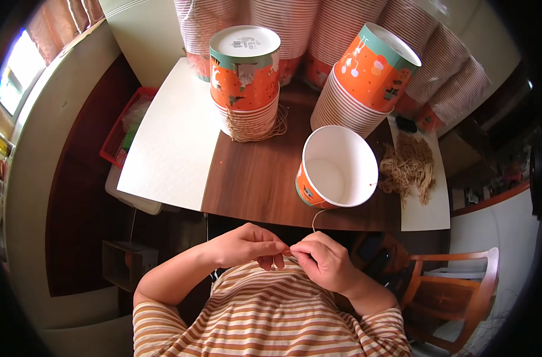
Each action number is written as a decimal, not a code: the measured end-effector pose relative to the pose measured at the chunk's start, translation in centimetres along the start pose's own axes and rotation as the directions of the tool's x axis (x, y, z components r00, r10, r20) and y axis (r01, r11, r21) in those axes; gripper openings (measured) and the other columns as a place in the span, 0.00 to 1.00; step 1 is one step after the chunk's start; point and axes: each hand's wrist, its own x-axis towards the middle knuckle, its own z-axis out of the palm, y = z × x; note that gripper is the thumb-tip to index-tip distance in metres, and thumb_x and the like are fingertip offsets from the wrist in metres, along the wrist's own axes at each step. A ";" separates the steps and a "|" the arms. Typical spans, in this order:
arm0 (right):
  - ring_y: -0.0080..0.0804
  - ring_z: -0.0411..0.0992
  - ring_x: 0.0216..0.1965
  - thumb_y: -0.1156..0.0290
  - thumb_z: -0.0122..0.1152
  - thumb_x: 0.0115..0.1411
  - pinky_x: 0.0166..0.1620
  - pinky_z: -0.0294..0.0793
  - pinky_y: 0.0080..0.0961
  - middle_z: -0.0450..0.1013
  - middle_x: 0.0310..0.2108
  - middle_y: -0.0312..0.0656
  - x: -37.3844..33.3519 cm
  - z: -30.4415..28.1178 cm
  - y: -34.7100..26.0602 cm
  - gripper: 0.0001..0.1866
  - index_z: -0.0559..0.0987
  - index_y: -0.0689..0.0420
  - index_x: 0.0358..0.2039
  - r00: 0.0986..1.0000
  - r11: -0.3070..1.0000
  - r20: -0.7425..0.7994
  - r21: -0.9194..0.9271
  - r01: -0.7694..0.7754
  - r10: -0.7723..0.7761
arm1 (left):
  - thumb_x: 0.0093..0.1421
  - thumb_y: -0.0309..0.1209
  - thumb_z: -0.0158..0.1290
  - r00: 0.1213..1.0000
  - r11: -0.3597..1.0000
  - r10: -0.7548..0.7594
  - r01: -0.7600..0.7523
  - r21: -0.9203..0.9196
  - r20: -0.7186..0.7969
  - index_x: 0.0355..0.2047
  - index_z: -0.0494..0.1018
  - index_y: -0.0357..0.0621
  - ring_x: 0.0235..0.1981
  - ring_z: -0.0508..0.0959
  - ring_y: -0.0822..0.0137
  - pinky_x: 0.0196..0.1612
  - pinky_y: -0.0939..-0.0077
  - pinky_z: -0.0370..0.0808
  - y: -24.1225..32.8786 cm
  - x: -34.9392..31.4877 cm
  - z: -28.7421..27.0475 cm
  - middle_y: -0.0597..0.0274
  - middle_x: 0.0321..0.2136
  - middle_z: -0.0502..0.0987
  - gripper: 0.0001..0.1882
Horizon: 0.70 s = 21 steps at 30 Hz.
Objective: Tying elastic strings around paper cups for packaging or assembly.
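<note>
In front of my chest, both hands meet at the fingertips. My left hand (256, 245) is closed in a pinch, its thumb and forefinger touching the fingertips of the other hand. My right hand (324, 259) pinches too, and a thin beige string (314, 222) runs up from it to the paper bucket. What lies between the fingertips is tiny and mostly hidden. The paper bucket (337, 165), orange outside and white inside, stands mouth up near the table's front edge. A bit of string shows at the right of its rim.
Behind are two stacks of upturned paper buckets (244, 77) (372, 68), one with loops of string (259, 128) around it. A tangled string bundle (411, 166) lies on the table (253, 178) at right. Wrapped bucket stacks (283, 30) line the back. A wooden chair (449, 291) stands lower right.
</note>
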 end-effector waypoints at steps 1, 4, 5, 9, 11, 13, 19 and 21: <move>0.33 0.72 0.25 0.85 0.62 0.50 0.26 0.72 0.24 0.70 0.27 0.42 0.0 0.1 0.1 0.10 0.75 0.63 0.33 1.000 1.000 -0.007 -0.013 0.000 0.000 | 0.67 0.37 0.46 1.000 1.000 -0.009 0.009 -0.029 0.006 0.42 0.76 0.36 0.30 0.76 0.77 0.36 0.83 0.75 -0.1 0.1 -0.1 0.64 0.30 0.80 0.16; 0.33 0.72 0.25 0.85 0.62 0.50 0.26 0.72 0.25 0.69 0.27 0.42 -0.1 0.0 -0.1 0.10 0.74 0.62 0.33 1.000 0.999 -0.017 -0.034 0.006 -0.006 | 0.66 0.34 0.48 0.999 0.997 0.046 -0.046 0.059 -0.012 0.40 0.76 0.35 0.30 0.76 0.77 0.36 0.82 0.75 -0.2 0.5 0.5 0.64 0.29 0.79 0.14; 0.33 0.72 0.25 0.85 0.62 0.50 0.26 0.72 0.25 0.69 0.27 0.42 -0.2 0.0 -0.3 0.10 0.74 0.62 0.33 1.000 0.999 -0.018 -0.037 0.008 -0.008 | 0.66 0.34 0.48 0.999 0.996 0.052 -0.051 0.067 -0.009 0.40 0.76 0.35 0.30 0.76 0.77 0.36 0.82 0.75 -0.2 0.4 0.7 0.64 0.29 0.79 0.14; 0.34 0.71 0.25 0.84 0.62 0.50 0.26 0.72 0.25 0.69 0.27 0.41 -0.2 -0.3 0.0 0.10 0.74 0.62 0.33 1.000 0.999 -0.003 -0.047 0.028 -0.028 | 0.61 0.31 0.54 0.984 0.967 0.129 -0.098 0.234 -0.122 0.36 0.77 0.35 0.29 0.75 0.78 0.33 0.83 0.73 -0.2 0.3 0.9 0.66 0.26 0.78 0.10; 0.34 0.72 0.25 0.83 0.63 0.48 0.27 0.73 0.25 0.69 0.28 0.41 -0.2 -0.6 0.0 0.10 0.75 0.61 0.33 0.999 0.996 0.018 -0.077 0.051 -0.050 | 0.59 0.30 0.56 0.963 0.947 0.179 -0.113 0.302 -0.201 0.33 0.78 0.37 0.27 0.74 0.80 0.30 0.84 0.72 0.3 0.1 1.6 0.67 0.24 0.78 0.08; 0.34 0.72 0.26 0.83 0.64 0.47 0.28 0.73 0.25 0.69 0.29 0.41 -0.1 -0.9 -0.3 0.11 0.75 0.61 0.33 0.994 0.986 0.000 -0.124 0.109 -0.110 | 0.58 0.29 0.56 0.946 0.884 0.262 -0.155 0.440 -0.191 0.32 0.79 0.38 0.26 0.74 0.80 0.29 0.83 0.72 0.9 -0.2 1.7 0.66 0.24 0.78 0.07; 0.35 0.73 0.28 0.82 0.65 0.46 0.29 0.74 0.25 0.69 0.30 0.42 0.7 -2.6 -0.8 0.14 0.75 0.63 0.35 0.971 0.951 -0.017 -0.205 0.231 -0.239 | 0.51 0.24 0.59 0.826 0.695 0.554 -0.390 0.604 -0.103 0.30 0.78 0.38 0.25 0.76 0.70 0.27 0.77 0.73 3.1 -0.2 2.8 0.61 0.24 0.76 0.05; 0.36 0.72 0.27 0.82 0.64 0.46 0.28 0.73 0.27 0.69 0.29 0.42 1.4 -3.0 -1.0 0.13 0.75 0.63 0.34 0.971 0.959 -0.065 -0.183 0.216 -0.231 | 0.48 0.22 0.60 0.516 0.090 0.833 -0.482 0.872 0.199 0.30 0.77 0.36 0.24 0.75 0.70 0.28 0.76 0.71 3.8 0.5 2.6 0.63 0.25 0.76 0.07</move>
